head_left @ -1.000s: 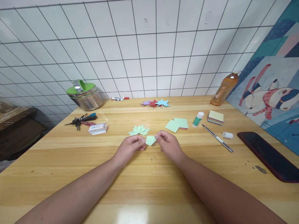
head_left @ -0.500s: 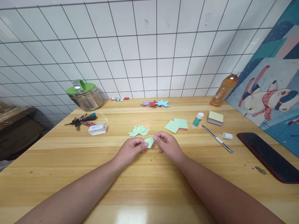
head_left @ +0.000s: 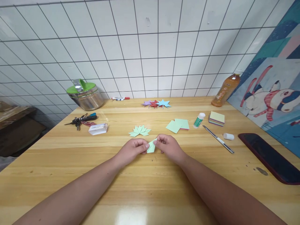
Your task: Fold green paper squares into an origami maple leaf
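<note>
A small folded piece of light green paper [head_left: 151, 148] is held between my two hands above the table. My left hand [head_left: 133, 149] pinches its left edge, thumb on top. On the other side my right hand [head_left: 169, 146] grips the upper right corner with thumb and fingers. Just beyond my hands lies a green paper leaf shape [head_left: 140, 131] made of pointed folded pieces. Green square sheets [head_left: 176, 125] lie farther right, overlapping. A glue stick [head_left: 199, 120] stands uncapped-looking beside them, leaning in the view.
At right are a pad of coloured paper [head_left: 217, 118], a craft knife [head_left: 218, 139], a white cap [head_left: 228, 136], a phone [head_left: 269, 158] and a bottle [head_left: 226, 90]. Paper leaves [head_left: 156, 104] and markers [head_left: 120, 98] lie behind. Left: keys [head_left: 81, 120], a small box [head_left: 98, 129], a pot [head_left: 85, 95].
The green paper has turned and sits slightly lower, with a fold line now showing. My right thumb has shifted onto its face; both hands have otherwise moved little.
</note>
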Available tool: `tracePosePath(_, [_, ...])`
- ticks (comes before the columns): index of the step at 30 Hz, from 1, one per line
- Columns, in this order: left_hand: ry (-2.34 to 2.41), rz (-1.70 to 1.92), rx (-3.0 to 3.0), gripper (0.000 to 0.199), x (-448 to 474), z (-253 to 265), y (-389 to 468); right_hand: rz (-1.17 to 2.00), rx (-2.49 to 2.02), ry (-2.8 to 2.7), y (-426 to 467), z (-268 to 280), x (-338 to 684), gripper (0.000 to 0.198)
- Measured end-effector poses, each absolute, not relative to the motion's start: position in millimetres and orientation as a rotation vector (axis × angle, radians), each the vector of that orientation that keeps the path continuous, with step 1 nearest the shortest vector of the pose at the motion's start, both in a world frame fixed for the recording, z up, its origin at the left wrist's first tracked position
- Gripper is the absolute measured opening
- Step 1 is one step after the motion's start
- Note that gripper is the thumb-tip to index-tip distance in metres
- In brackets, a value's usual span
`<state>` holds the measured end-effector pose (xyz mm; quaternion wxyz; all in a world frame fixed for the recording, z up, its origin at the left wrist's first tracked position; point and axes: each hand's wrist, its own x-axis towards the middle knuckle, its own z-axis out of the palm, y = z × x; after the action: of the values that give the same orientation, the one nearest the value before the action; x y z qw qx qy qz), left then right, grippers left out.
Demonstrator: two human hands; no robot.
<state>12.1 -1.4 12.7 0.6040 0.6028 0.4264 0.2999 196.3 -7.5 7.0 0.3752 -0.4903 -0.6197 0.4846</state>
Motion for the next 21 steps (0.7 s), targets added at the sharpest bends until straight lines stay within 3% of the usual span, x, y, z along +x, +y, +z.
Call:
tracePosePath(4, [0.969,0.758,1.262,0.024,11.7,9.9,1.3,0.998,-1.212,-1.651,-12.5,9.0,194.4,0.017])
tracePosePath(8, [0.936,0.849,1.119,0.021,11.3,7.9,3.7,0.692,-1.092,-1.873,-22.6,17.1,192.8,0.055])
tracePosePath(10, [0.934,0.879,1.069,0.019,11.0,8.3,3.8,0.611,-1.088,-1.942,-25.9,18.9,191.8,0.06])
tracePosePath(17, [0.889,0.887,1.088,0.017,9.7,7.8,0.7,0.685,-1.087,-1.835,-22.9,11.2,190.8,0.026])
tracePosePath(21, [0.89,0.874,1.18,0.016,10.1,7.2,-1.4,0.737,-1.105,-1.703,-21.3,12.7,191.3,0.031])
